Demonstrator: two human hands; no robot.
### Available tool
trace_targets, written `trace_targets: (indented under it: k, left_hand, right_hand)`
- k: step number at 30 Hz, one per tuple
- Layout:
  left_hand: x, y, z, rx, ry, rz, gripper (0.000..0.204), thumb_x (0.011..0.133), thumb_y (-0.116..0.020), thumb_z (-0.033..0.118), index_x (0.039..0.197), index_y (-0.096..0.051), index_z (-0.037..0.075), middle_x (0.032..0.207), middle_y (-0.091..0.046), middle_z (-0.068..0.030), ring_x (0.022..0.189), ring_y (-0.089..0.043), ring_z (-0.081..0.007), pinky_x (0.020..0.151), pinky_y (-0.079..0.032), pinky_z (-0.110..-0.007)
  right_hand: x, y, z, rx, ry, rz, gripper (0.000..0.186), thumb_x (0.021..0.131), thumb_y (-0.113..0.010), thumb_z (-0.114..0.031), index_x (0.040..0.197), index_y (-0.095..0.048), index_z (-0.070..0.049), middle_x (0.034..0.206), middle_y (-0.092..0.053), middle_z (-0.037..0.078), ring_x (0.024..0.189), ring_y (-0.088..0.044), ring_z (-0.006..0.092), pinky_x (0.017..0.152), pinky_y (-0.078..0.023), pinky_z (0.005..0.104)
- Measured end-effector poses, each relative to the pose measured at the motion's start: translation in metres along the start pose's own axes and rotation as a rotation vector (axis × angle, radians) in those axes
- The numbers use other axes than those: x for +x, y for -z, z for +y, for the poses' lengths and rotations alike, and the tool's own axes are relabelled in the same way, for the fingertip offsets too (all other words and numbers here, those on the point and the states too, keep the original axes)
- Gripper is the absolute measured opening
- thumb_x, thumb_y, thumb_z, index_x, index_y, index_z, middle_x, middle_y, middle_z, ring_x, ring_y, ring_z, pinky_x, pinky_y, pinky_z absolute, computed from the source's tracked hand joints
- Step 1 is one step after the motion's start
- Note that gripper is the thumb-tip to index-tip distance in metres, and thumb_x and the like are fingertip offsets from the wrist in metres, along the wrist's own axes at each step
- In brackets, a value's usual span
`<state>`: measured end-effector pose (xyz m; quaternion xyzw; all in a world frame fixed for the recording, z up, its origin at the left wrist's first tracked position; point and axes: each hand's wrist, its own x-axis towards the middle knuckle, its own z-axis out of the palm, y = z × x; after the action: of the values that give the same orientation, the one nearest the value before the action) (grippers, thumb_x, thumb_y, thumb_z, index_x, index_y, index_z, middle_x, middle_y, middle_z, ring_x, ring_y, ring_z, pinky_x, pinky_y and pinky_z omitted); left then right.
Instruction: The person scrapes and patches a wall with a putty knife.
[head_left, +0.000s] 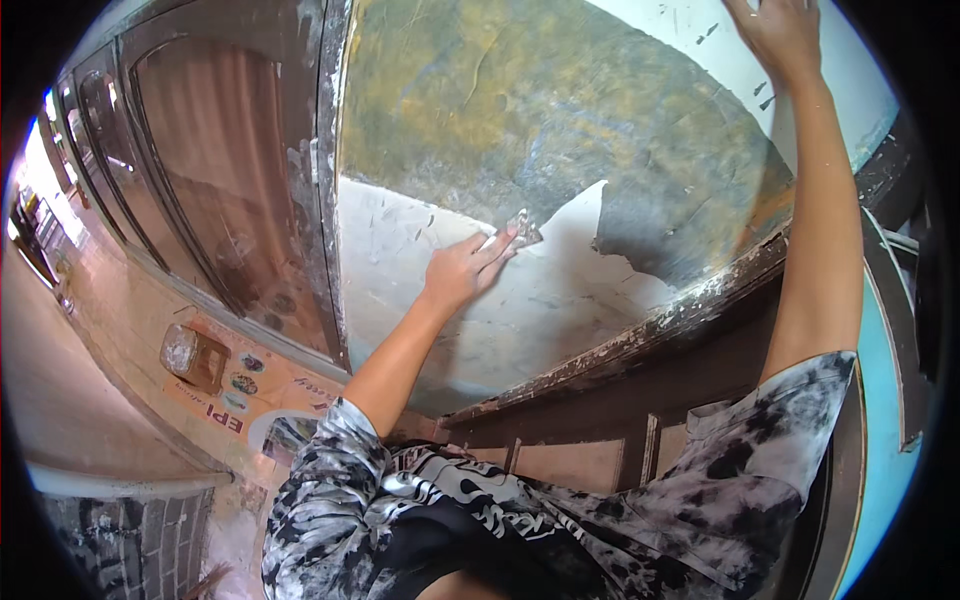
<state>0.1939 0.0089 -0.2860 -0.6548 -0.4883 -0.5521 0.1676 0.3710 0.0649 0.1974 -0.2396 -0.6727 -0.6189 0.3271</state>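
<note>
My left hand [465,270] is closed around a putty knife [526,232] smeared with white filler. Its blade lies against the wall, at the border between a white filled area [400,270] and a mottled green-yellow surface [540,110]. White filler rises to a pointed tip [590,205] just right of the blade, above a ragged lower edge. High on the right, my right hand [787,45] is raised against a white part of the wall with the thumb spread. The top edge of the picture cuts off most of its fingers.
A dark wooden ledge [640,335] slants below the wall patch, above dark panelling. Glazed dark-framed doors [215,140] stand at left. On the floor, a filler-stained container [195,358] sits on a printed sheet [275,375]. A grey brick-patterned block [130,540] is at lower left.
</note>
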Motion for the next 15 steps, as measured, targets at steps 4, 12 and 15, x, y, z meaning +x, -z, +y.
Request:
trace_targets:
  k: [4, 12, 15]
  left_hand:
    - [-0.004, -0.005, 0.007, -0.003, -0.006, -0.011, 0.047, 0.089, -0.078, 0.027, 0.135, -0.07, 0.026, 0.074, -0.055, -0.0044, 0.057, -0.059, -0.0242, 0.05, -0.048, -0.038]
    - [-0.014, 0.006, 0.003, -0.016, 0.038, -0.024, 0.047, 0.088, -0.08, 0.022, 0.133, -0.071, 0.027, 0.073, -0.055, -0.0058, 0.057, -0.059, -0.0257, 0.049, -0.047, -0.04]
    - [-0.019, -0.001, 0.005, -0.052, 0.042, -0.058, 0.047, 0.088, -0.081, 0.023, 0.133, -0.071, 0.028, 0.073, -0.055, -0.0057, 0.056, -0.058, -0.0259, 0.049, -0.047, -0.04]
  right_hand:
    - [-0.002, 0.004, 0.004, 0.0, -0.009, -0.041, 0.071, 0.094, -0.062, -0.047, 0.157, -0.044, -0.019, 0.169, -0.03, 0.01, 0.157, -0.022, 0.0363, 0.126, -0.014, 0.0588]
    - [0.002, 0.001, 0.0, 0.046, -0.02, -0.045, 0.071, 0.093, -0.062, -0.047, 0.157, -0.045, -0.02, 0.17, -0.03, 0.009, 0.157, -0.022, 0.0358, 0.126, -0.013, 0.058]
    - [-0.002, 0.005, 0.006, 0.021, -0.011, -0.051, 0.072, 0.093, -0.061, -0.047, 0.158, -0.044, -0.021, 0.17, -0.029, 0.009, 0.158, -0.021, 0.0358, 0.126, -0.013, 0.0588]
